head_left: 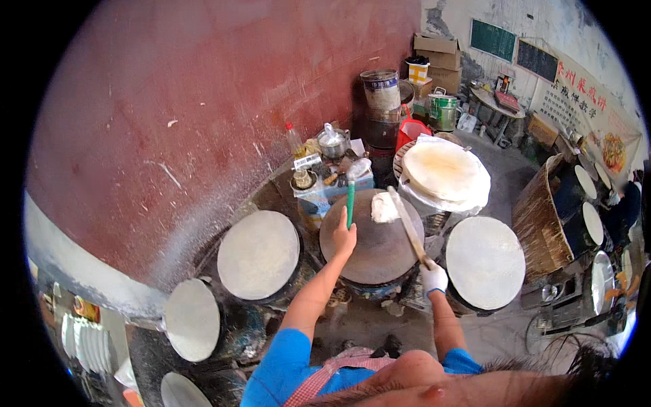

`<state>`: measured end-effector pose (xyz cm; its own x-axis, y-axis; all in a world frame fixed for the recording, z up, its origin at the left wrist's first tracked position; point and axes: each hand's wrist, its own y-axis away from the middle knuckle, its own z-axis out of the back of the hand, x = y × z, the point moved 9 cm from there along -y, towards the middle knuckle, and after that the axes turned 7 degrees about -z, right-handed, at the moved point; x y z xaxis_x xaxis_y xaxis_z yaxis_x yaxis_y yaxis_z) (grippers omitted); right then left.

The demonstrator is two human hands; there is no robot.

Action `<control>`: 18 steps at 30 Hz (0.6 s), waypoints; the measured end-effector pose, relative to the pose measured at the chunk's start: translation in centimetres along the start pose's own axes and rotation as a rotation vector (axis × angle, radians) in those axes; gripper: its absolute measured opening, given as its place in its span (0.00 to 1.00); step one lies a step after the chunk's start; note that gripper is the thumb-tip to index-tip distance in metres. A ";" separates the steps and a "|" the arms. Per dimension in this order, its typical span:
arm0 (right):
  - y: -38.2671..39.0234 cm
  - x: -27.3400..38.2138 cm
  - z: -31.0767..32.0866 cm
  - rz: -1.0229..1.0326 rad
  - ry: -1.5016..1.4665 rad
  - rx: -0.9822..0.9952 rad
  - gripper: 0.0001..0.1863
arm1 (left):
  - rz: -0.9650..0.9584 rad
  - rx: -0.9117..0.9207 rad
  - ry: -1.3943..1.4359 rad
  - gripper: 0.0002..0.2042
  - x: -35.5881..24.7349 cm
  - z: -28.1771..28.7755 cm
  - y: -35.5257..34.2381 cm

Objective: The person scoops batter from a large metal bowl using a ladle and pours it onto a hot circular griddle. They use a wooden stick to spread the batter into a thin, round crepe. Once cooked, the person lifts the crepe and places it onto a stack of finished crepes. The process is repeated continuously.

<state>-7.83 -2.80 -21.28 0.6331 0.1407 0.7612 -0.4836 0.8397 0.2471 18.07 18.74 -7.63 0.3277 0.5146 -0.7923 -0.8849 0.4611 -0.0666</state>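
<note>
Green handle (350, 205), pink-checked apron (314, 386)

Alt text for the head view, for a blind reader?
A person's left hand holds a green tool and their gloved right hand a long stick over a dark griddle, a white lump by the stick. Pale discs flank the griddle; stacked flatbreads lie beyond.
</note>
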 end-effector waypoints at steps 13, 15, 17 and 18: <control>-0.8 0.4 -3.0 -0.046 -0.369 0.007 0.18 | 0.511 0.074 0.656 0.32 16.8 4.3 24.1; -0.2 2.9 -7.8 0.062 -0.277 0.062 0.18 | 0.518 0.089 0.683 0.32 16.5 4.1 24.9; 0.8 6.0 -8.8 0.134 -0.171 0.124 0.17 | 0.516 0.099 0.697 0.32 16.4 4.4 25.5; 1.6 8.2 -7.3 0.158 -0.105 0.165 0.17 | 0.510 0.109 0.699 0.32 16.4 4.7 25.5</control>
<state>1.05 3.53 -19.03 0.4799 0.2008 0.8540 -0.6690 0.7135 0.2081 2.38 42.31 -19.49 -0.4101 0.1318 -0.9025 -0.8199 0.3801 0.4281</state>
